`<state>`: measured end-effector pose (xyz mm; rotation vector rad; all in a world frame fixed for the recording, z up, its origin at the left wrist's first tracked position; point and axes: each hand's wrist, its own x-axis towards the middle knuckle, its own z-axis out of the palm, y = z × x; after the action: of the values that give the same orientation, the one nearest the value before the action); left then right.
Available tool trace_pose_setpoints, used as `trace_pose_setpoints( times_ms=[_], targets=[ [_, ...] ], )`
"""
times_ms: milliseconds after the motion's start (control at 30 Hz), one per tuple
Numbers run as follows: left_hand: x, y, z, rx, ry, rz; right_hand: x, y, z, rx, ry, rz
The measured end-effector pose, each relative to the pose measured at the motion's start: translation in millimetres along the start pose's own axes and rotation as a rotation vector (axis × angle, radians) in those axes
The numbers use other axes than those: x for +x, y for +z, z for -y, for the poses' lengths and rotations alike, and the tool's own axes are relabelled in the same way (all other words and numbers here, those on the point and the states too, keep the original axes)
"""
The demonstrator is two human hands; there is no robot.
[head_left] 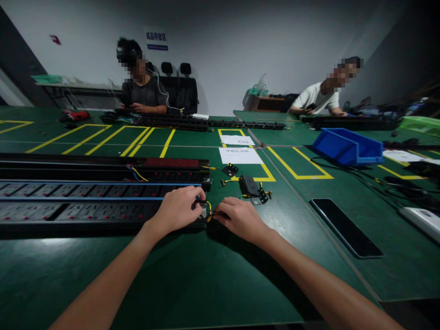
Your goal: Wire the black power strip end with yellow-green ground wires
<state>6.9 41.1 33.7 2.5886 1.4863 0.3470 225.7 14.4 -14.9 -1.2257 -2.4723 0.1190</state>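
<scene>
1. Your left hand (180,208) bends over the right end of the front socket strip (110,211), thumb and forefinger drawn close together around a small dark piece; you can't tell from this view whether they grip it.
2. Your right hand (239,217) is partly curled, its fingertips meeting the yellow wire (209,207) at that same end; whether they pinch it is too small to tell.
3. The key relation, as judged here, is the strip's end to your fingertips: the end and wire sit between your two hands, with your left hand nearer the strip.
4. The strip's long axis runs sideways, stretching away to the left of your left hand.
5. Just beyond it, parallel, lies a second socket strip (89,190).
6. Past your right hand, near its knuckles, rests a black box-shaped fitting (249,185).
7. Well to the right of your right hand lies a phone (343,227).
</scene>
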Motion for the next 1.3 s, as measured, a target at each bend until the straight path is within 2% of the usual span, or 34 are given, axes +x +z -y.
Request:
trace_pose_setpoints(
  times_ms=[433, 900, 1100, 1300],
  targets=[
    [-1.3, -1.2, -0.1, -0.002, 0.005, 0.000, -0.9, -0.7, 1.4, 0.028, 0.005, -0.027],
    [0.0, 2.1, 1.9, 0.004, 0.006, -0.001, -0.9, -3.4, 0.7, 0.069, -0.008, 0.014],
    [0.0, 0.7, 1.4, 0.007, 0.008, 0.016, -1.5, -1.9, 1.6, 0.110, 0.026, 0.009],
    [0.7, 0.2, 2.2, 0.003, 0.010, 0.023, -1.5, -0.1, 0.4, 0.086, 0.000, 0.000]
  ],
)
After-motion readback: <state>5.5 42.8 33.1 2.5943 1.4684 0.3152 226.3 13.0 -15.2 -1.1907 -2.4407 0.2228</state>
